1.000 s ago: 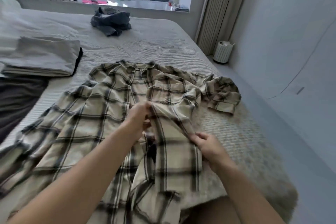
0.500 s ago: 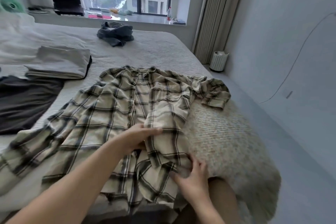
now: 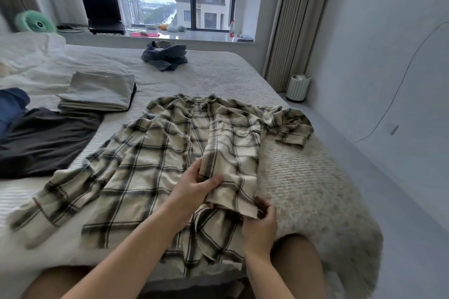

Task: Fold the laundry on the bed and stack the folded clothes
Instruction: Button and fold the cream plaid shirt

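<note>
Plaid shirt (image 3: pixel 155 165) lies spread face-up on the bed (image 3: pixel 218 75), beside folded clothes (image 3: pixel 99 92). The left hand (image 3: pixel 194 189) pinches the right front panel; the right hand (image 3: pixel 260 223) grips its hem corner. Best to draw both grips taut, aligning the panel's edge along the buttons.

Green fan (image 3: pixel 36 22) at the left end of the window ledge (image 3: pixel 199 37). Black laptop (image 3: pixel 103 16) open just beside it, screen dark. Red mat (image 3: pixel 145 34) and small indistinct items further along the ledge. Bottle with red cap (image 3: pixel 232 28) near the right end, beside a low pile of unclear objects. Ribbed beige curtain (image 3: pixel 291 22) hanging right of the window. White ribbed bin (image 3: pixel 298 87) on the floor at the curtain foot. Thin cable (image 3: pixel 398 90) running across the pale right wall (image 3: pixel 388 31)
</note>
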